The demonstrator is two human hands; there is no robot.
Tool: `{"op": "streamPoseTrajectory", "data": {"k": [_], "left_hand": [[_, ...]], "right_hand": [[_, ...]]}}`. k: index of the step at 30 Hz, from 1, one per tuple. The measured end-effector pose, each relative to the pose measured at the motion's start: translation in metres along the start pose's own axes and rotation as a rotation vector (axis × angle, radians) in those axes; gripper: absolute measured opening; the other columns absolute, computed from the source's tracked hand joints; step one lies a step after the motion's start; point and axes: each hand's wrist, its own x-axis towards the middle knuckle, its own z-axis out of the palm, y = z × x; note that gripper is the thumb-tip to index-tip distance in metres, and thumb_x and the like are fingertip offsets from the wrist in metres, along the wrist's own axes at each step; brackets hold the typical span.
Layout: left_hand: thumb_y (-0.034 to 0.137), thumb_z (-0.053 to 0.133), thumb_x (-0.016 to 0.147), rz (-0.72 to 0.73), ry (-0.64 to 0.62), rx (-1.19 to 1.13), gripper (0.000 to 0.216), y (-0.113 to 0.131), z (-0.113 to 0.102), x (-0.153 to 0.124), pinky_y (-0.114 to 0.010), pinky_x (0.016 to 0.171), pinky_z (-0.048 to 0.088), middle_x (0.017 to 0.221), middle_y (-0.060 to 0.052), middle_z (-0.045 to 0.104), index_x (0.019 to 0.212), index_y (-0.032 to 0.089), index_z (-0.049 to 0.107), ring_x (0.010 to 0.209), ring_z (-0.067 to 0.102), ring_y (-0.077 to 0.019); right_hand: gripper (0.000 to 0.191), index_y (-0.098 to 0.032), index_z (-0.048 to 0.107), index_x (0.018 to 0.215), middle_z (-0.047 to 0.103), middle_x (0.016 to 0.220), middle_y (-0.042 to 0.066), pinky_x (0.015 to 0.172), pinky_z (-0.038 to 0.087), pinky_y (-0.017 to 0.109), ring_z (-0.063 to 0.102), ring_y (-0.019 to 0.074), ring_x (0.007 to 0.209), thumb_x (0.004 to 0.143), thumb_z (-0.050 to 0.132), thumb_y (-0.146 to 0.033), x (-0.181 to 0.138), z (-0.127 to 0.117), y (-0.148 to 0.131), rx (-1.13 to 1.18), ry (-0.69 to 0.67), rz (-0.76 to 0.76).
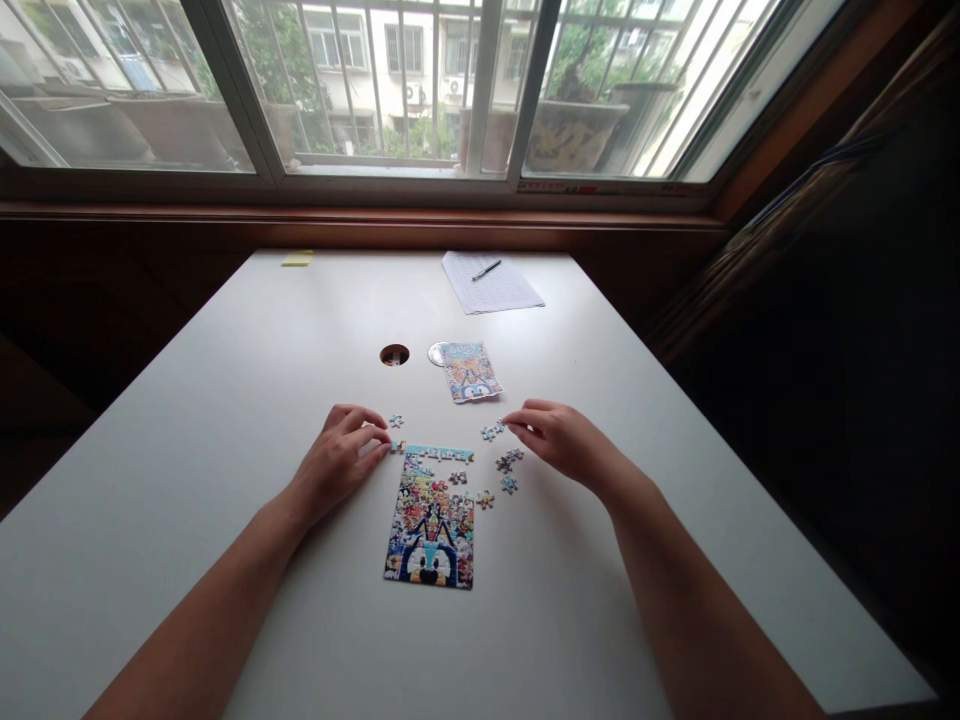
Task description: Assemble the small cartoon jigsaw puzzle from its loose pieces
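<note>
A colourful jigsaw puzzle [433, 518], mostly put together, lies on the white table [225, 420] in front of me. My left hand [341, 458] rests at the puzzle's top left corner, fingers curled, pinching a small piece [397, 446] against that corner. My right hand [559, 435] is to the upper right of the puzzle, fingers pinched together on a loose piece [493, 431]. Several loose pieces [508, 468] lie between my right hand and the puzzle. One more piece [395, 421] sits just above my left hand.
A printed picture card [470, 371] lies beyond the puzzle, partly over a round silver disc [436, 353]. A cable hole [394, 354] opens in the table. Farther back are a paper sheet [491, 283] with a pen [487, 269] and a yellow notepad [298, 258]. A window spans the far side.
</note>
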Motion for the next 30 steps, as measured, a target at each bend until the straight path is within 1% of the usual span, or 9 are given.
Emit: {"op": "streamPoseTrajectory", "data": {"k": [12,24,30], "left_hand": [[0.024,0.062,0.093,0.019,0.041,-0.005,0.008,0.0009,-0.0004,0.0012,-0.042,0.094,0.048,0.105,-0.006,0.065,0.091,0.022,0.069,0.106,0.052,-0.0242],[0.024,0.062,0.094,0.026,0.047,-0.015,0.008,0.0044,-0.0016,0.0020,-0.041,0.096,0.047,0.105,-0.006,0.066,0.093,0.022,0.069,0.107,0.051,-0.0240],[0.023,0.063,0.093,0.034,0.048,-0.029,0.006,0.0071,-0.0016,0.0029,-0.041,0.094,0.048,0.104,-0.006,0.066,0.092,0.022,0.069,0.107,0.051,-0.0240]], "right_hand": [[0.024,-0.023,0.075,0.105,0.072,0.095,0.006,0.071,0.050,0.029,0.067,0.0174,0.081,0.098,0.053,-0.025,-0.0002,0.0009,0.0002,0.000,0.005,-0.010],[0.024,-0.023,0.075,0.106,0.072,0.097,0.006,0.073,0.051,0.029,0.066,0.0171,0.082,0.098,0.053,-0.023,-0.0002,0.0043,0.0033,-0.013,-0.002,-0.017],[0.025,-0.023,0.075,0.106,0.073,0.096,0.007,0.072,0.051,0.029,0.067,0.0175,0.082,0.098,0.052,-0.025,0.0004,0.0052,0.0021,-0.006,-0.002,-0.030]]}}
